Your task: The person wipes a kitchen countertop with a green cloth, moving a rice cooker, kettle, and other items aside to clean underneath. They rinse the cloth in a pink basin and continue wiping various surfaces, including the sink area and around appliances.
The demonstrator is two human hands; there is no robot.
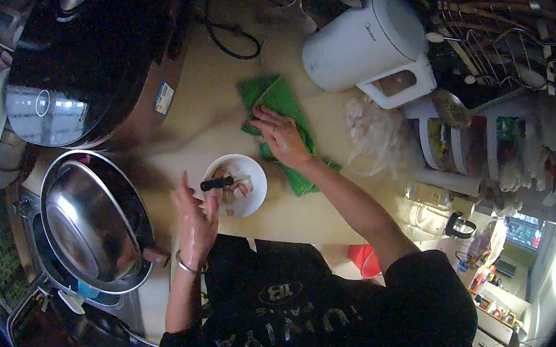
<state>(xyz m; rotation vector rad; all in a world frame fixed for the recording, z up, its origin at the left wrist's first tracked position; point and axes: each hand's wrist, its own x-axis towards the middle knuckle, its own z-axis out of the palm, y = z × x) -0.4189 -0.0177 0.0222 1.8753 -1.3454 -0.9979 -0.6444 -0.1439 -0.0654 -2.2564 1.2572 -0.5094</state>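
Observation:
My right hand (279,134) lies with spread fingers on a crumpled green cloth (279,95) on the counter; whether it pinches the cloth is not plain. My left hand (194,217) is raised just left of a white bowl (258,196), fingers apart and holding nothing, its skin looking wet. Small pale chunks (241,188), perhaps garlic cloves, lie in the bowl. A black-handled tool (216,183) rests across the bowl's left side, its far end among the pieces.
Stacked metal basins (91,222) stand at left by the sink, below a black appliance (102,54). A white Midea kettle-shaped appliance (355,41) stands at upper right, near a clear plastic bag (377,130). A black cable (236,48) curls at the back; wire racks (496,42) are at right.

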